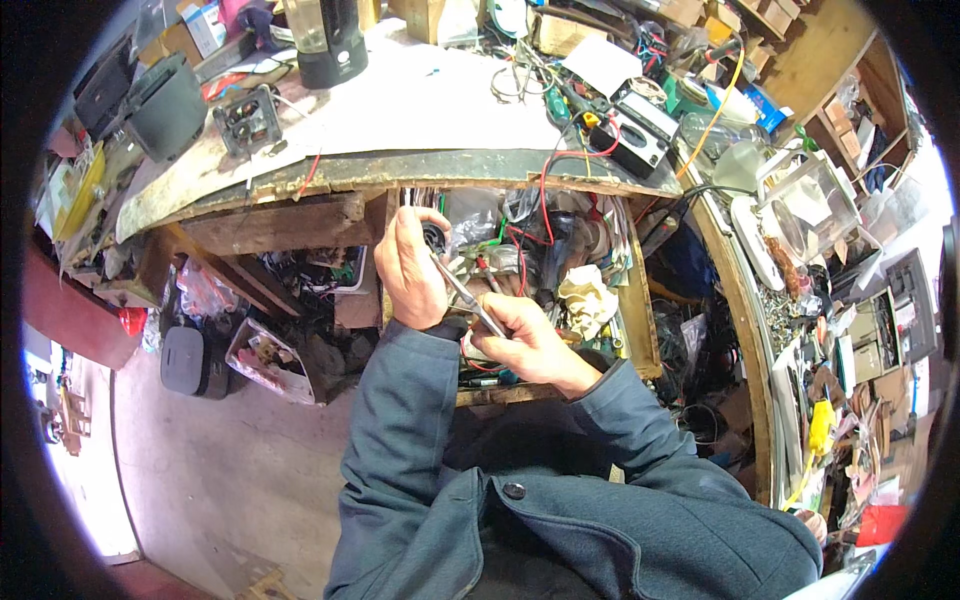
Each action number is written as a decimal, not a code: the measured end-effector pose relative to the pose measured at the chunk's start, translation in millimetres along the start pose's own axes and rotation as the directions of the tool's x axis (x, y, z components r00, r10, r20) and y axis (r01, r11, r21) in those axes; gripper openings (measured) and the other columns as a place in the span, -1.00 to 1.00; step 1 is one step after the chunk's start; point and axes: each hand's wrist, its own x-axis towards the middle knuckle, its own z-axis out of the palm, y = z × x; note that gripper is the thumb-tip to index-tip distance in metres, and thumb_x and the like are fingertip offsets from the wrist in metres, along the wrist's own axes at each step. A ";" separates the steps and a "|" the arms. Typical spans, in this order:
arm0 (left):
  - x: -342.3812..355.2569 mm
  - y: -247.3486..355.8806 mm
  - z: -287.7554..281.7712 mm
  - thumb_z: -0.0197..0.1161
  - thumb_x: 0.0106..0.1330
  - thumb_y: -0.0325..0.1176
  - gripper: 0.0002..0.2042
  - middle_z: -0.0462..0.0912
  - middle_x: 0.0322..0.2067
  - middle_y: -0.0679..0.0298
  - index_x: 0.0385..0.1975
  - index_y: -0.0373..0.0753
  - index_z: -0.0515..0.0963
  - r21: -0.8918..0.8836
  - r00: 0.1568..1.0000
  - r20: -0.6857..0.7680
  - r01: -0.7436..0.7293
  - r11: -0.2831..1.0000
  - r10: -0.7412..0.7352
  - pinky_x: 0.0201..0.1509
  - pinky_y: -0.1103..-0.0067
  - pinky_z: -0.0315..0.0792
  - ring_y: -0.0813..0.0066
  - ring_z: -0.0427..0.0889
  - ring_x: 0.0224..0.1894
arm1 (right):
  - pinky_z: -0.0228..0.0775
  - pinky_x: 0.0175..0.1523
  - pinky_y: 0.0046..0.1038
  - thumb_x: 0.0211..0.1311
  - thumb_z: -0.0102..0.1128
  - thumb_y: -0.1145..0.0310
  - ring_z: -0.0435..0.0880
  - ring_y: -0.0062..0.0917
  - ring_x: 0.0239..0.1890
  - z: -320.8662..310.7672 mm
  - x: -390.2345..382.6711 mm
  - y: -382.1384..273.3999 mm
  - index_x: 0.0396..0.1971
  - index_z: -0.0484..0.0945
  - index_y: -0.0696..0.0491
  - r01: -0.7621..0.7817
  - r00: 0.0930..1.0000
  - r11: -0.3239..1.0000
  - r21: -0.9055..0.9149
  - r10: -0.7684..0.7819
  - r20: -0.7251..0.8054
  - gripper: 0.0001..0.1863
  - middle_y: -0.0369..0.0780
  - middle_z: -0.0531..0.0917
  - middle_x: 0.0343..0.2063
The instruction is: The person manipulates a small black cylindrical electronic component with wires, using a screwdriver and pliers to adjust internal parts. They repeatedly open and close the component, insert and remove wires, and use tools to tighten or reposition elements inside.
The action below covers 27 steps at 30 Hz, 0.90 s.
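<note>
My left hand (408, 270) is raised over an open drawer, its fingers curled round a shiny metal cylindrical part with a dark round end (433, 237). My right hand (535, 340) grips a pair of slim metal pliers (465, 295), which look long-nosed. The tips of the pliers point up and left, at the dark end of the part; whether they touch it I cannot tell. Below both hands the wooden drawer (645, 300) holds tools, wires, plastic bags and a crumpled cream-coloured wad (588, 302).
The workbench (440, 110) beyond the drawer carries a blender base (330, 50), a small fan-like unit (248, 120) and a black-and-white device (640, 130) with a red lead. Cluttered shelves line the right side. A dark grey bin (190, 362) and an open box (270, 360) stand on the floor.
</note>
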 end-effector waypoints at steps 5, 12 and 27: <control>-2.3 4.0 4.4 -0.19 0.62 -0.01 -0.52 0.49 -0.58 0.35 -0.42 -0.20 0.50 -0.030 0.994 0.045 0.097 0.995 -0.096 -0.56 0.66 0.26 0.63 0.42 -0.58 | 0.25 -0.32 -0.60 0.23 0.26 0.52 0.37 -0.75 -0.42 -5.6 -6.9 -2.3 -0.33 0.51 0.15 -0.181 0.983 0.950 0.256 0.169 0.066 -0.90 -0.44 0.47 -0.50; -4.0 -2.5 11.8 -0.10 0.60 0.06 -0.56 0.31 -0.63 0.35 -0.35 -0.19 0.43 -0.564 0.804 0.365 0.592 0.576 -0.469 -0.60 0.63 0.16 0.59 0.26 -0.65 | 0.23 -0.32 -0.53 0.16 0.18 0.58 0.30 -0.65 -0.42 2.3 1.9 6.4 -0.36 0.48 0.18 0.122 0.978 0.949 -0.290 -0.164 -0.127 -0.93 -0.31 0.41 -0.49; -6.1 -2.5 5.8 -0.10 0.60 0.05 -0.56 0.39 -0.62 0.35 -0.35 -0.21 0.44 -0.584 0.897 0.225 0.436 0.684 -0.380 -0.63 0.67 0.14 0.65 0.30 -0.67 | 0.27 -0.32 -0.47 0.07 0.21 0.59 0.38 -0.55 -0.45 5.5 6.8 7.8 -0.31 0.49 0.20 0.231 0.960 0.856 -0.463 -0.279 -0.037 -0.84 -0.25 0.45 -0.52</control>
